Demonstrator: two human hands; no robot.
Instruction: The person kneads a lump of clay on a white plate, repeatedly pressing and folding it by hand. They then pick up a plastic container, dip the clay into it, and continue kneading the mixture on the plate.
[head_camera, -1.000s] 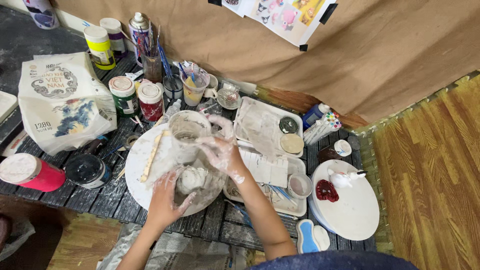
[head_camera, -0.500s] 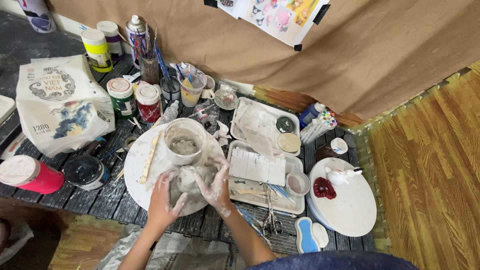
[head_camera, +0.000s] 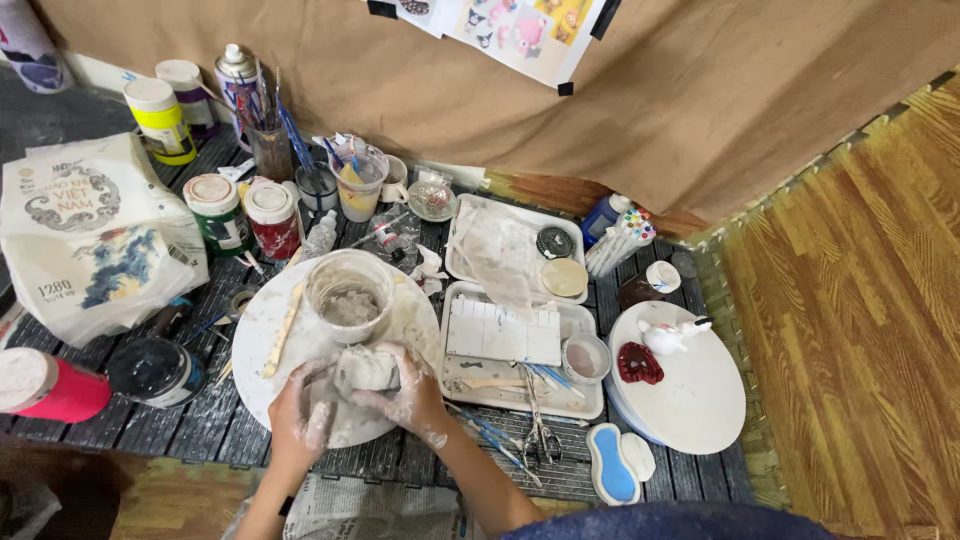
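Observation:
A lump of pale grey clay (head_camera: 364, 368) rests on a round white board (head_camera: 262, 330) near the front of a dark slatted table. My left hand (head_camera: 297, 418) cups the lump from the left and my right hand (head_camera: 413, 400) presses it from the right; both are smeared with wet clay. Just behind the lump stands a clear plastic cup of cloudy grey water (head_camera: 349, 295). A wooden stick (head_camera: 283, 330) lies on the board's left side.
Paint jars (head_camera: 217, 209), a jar of brushes (head_camera: 270, 140) and a printed bag (head_camera: 90, 235) fill the back left. Two white trays (head_camera: 580, 320) hold a palette and scissors (head_camera: 537, 420). At right a round white board (head_camera: 700, 400) carries a small white figure and a red piece.
My right hand came down from beside the cup onto the clay lump, joining the left hand. The view has shifted slightly.

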